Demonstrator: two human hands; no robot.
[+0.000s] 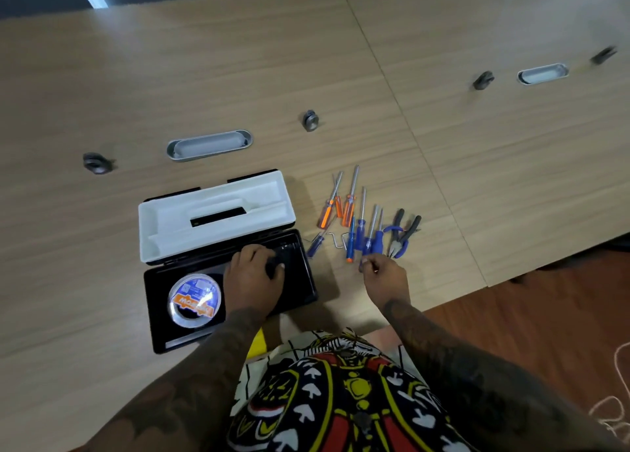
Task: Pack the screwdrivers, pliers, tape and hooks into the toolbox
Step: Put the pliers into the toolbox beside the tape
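The black toolbox (306,281) lies open near the table's front edge, its lid with a white liner (177,220) folded back. A roll of tape (195,300) sits in its left half. My left hand (254,276) is inside the right half, fingers curled over a dark object I cannot identify. Right of the box lie orange screwdrivers (348,208), blue screwdrivers (360,230), a bent metal hook (335,240) and pliers (402,235). My right hand (385,274) pinches the near end of a blue screwdriver (367,247).
Two oval metal cable grommets (208,145) (542,73) and several small grey fittings (310,120) sit farther back on the wooden table (102,76). The table's front edge runs just right of the tools, with wooden floor (545,315) beyond.
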